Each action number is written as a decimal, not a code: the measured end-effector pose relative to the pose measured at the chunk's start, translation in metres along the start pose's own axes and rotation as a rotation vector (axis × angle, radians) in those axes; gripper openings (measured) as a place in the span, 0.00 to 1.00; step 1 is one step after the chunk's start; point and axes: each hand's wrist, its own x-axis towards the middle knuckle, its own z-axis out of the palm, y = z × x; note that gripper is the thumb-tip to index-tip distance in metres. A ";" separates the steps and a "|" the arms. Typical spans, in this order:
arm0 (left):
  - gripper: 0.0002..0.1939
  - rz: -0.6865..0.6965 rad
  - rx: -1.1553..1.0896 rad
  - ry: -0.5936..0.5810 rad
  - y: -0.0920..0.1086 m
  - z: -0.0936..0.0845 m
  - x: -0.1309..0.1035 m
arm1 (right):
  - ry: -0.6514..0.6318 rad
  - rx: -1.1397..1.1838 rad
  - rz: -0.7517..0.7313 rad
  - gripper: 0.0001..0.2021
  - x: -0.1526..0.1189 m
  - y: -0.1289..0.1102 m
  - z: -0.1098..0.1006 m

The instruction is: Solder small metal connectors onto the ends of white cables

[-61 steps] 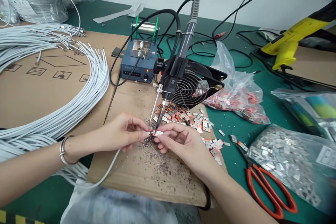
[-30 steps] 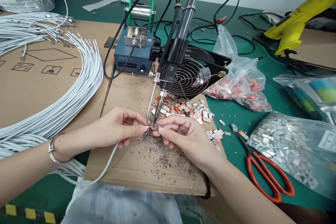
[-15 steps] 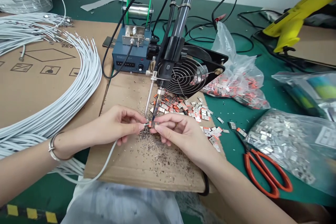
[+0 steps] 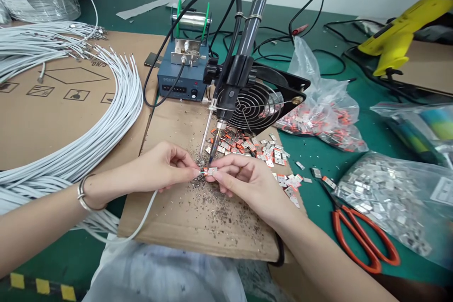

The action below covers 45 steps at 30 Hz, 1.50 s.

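Observation:
My left hand (image 4: 170,168) pinches the end of a white cable (image 4: 147,212), whose thin wires reach toward a small plug. Between the thumb and fingers of my right hand (image 4: 244,177) is that USB connector (image 4: 211,171), silver with an orange part at its wire end. Wires and connector meet just below the tip of a soldering iron (image 4: 213,148), clamped on a stand; I cannot tell whether the tip touches them. A thin metal solder feed tube (image 4: 205,134) curves down beside the iron. Loose orange and silver connectors (image 4: 269,151) lie behind my right hand.
White cables (image 4: 120,113) lie bundled at the left. A blue solder feeder (image 4: 182,75) carries a solder spool (image 4: 191,21). Behind the iron stands a black fan (image 4: 247,106). Bags of connectors (image 4: 339,122) and metal shells (image 4: 385,198), plus orange-handled scissors (image 4: 368,240), lie right. Debris dots the cardboard (image 4: 170,226).
The connector has turned, so its flat silver face and the wires show more plainly. Both hands keep their pinch, slightly lower relative to the iron tip. The whole view has shifted a little.

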 end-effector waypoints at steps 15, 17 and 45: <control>0.05 0.033 0.003 0.046 0.002 0.002 0.001 | -0.033 0.055 -0.033 0.06 0.001 0.001 -0.001; 0.05 0.039 -0.001 0.050 0.002 0.003 0.001 | -0.033 0.053 -0.025 0.07 0.002 0.001 -0.002; 0.07 0.020 0.027 0.031 0.002 0.003 0.000 | -0.021 0.041 -0.016 0.08 -0.001 0.001 -0.003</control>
